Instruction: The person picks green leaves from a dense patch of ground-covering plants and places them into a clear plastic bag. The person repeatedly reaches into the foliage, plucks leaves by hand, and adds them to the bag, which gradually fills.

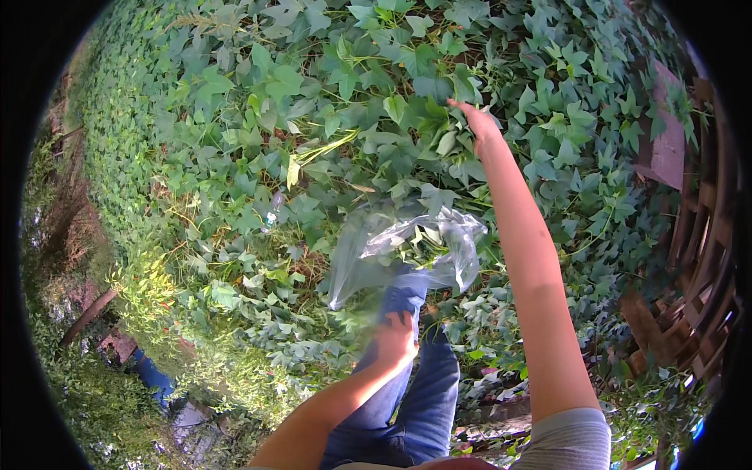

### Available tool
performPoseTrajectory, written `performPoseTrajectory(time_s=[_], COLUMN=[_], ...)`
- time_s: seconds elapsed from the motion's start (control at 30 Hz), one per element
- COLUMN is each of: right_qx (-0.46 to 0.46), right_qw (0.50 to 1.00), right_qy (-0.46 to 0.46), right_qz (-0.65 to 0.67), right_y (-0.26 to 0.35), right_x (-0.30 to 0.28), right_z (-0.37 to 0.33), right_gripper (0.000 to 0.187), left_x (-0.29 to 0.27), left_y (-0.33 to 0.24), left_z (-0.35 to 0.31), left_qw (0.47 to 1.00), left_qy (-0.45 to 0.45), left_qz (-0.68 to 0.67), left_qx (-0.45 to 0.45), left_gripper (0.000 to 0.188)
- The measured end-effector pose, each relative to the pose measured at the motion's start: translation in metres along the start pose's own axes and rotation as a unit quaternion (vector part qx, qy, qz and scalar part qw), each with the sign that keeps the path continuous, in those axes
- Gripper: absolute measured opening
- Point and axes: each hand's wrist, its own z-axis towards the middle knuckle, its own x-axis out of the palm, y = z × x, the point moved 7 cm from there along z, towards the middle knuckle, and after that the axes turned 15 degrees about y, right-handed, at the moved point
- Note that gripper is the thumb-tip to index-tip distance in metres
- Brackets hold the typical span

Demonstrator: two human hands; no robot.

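Note:
Stretched out ahead, my right hand (479, 127) reaches into the green vine leaves. A bunch of picked leaves (453, 142), some showing paler undersides, sits in its grasp; most of its fingers are hidden among them. My left hand (398, 341) rests on my knee, its fingers apart and nothing in it. Just beyond that knee stands a clear plastic bag (345, 270), its mouth spread wide. Loose leaves (421, 241) lie inside the bag.
Dense leafy vines (235, 94) cover the ground all around. Cut yellow-green stems (325, 147) lie on top, left of centre. A wooden slat fence (705, 235) and a reddish board (666, 129) border the right side. Something blue (153, 376) shows at the lower left.

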Motion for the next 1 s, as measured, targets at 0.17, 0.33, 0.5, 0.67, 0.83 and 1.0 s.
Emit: performPoseTrajectory(time_s=[0.17, 0.33, 0.5, 0.67, 0.83, 1.0], right_qx=[-0.01, 0.014, 0.013, -0.122, -0.156, -0.187], right_qw=[0.993, 0.985, 0.969, 0.981, 0.982, 0.97], right_qy=[0.114, 0.17, 0.082, -0.03, 0.034, 0.046], right_qz=[0.013, -0.038, -0.232, -0.144, -0.098, 0.151], right_y=[-0.041, -0.052, -0.053, -0.045, -0.045, -0.078], right_x=[-0.041, -0.038, -0.042, -0.087, -0.12, -0.174], right_z=[0.024, 0.011, -0.003, -0.011, -0.058, -0.124], right_gripper=[0.025, 0.021, 0.016, 0.013, 0.024, 0.036], left_x=[0.002, 0.004, 0.015, 0.021, 0.021, 0.016], left_y=[-0.002, -0.004, -0.006, -0.008, -0.006, -0.002], left_z=[0.001, 0.0, 0.001, -0.002, -0.005, -0.008], left_qw=[0.999, 0.999, 1.0, 0.999, 1.0, 0.991], left_qy=[-0.027, -0.022, -0.014, -0.026, -0.012, 0.04], left_qz=[-0.015, -0.024, 0.008, 0.021, -0.001, -0.124], left_qx=[0.016, 0.02, 0.015, 0.015, 0.009, 0.006], left_gripper=[0.071, 0.07, 0.074, 0.073, 0.07, 0.074])
